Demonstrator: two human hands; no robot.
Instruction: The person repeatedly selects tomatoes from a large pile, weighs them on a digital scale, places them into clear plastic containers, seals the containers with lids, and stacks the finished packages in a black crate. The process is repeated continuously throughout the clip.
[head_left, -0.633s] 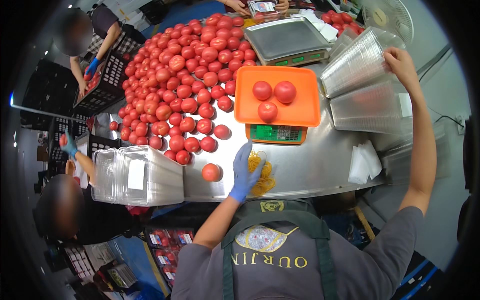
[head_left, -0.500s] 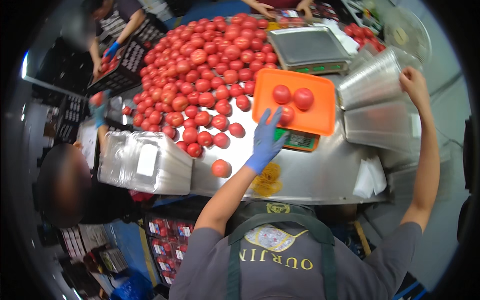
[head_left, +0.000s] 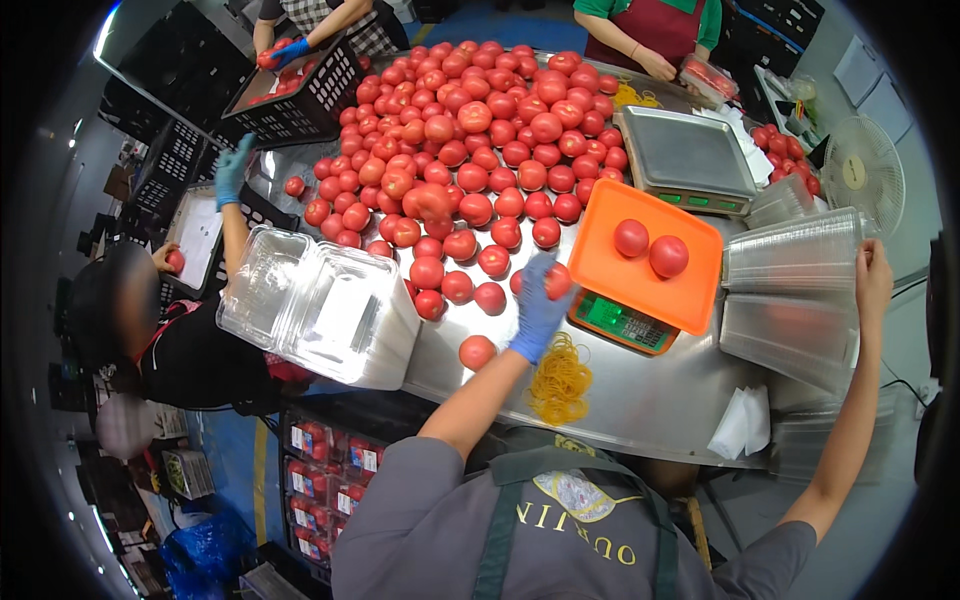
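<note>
My left hand [head_left: 541,300], in a blue glove, is closed round a tomato [head_left: 557,282] just left of the orange tray [head_left: 622,285]; motion smears its fingers. Two tomatoes [head_left: 649,248] lie on that tray, which rests on a scale [head_left: 625,322] with a green-lit display. Out to the right, my bare right hand [head_left: 874,272] pinches the rim of the upper stack of clear plastic containers [head_left: 795,250]. A second container stack [head_left: 785,335] lies below it. Beside my left forearm are a single tomato [head_left: 477,352] and yellow rubber bands [head_left: 560,383].
A big tomato heap [head_left: 470,130] covers the table's far left. Clear boxes [head_left: 330,310] stand at the left edge. Behind the tray sits another scale [head_left: 690,155], with a fan [head_left: 865,170] to its right. Co-workers stand left and across; one gloved hand [head_left: 232,168] is spread open.
My left hand has moved left off the tray with a tomato, leaving two there. My right hand stays at the containers. The left co-worker's hand has released its tomato; a blurred one appears above the heap.
</note>
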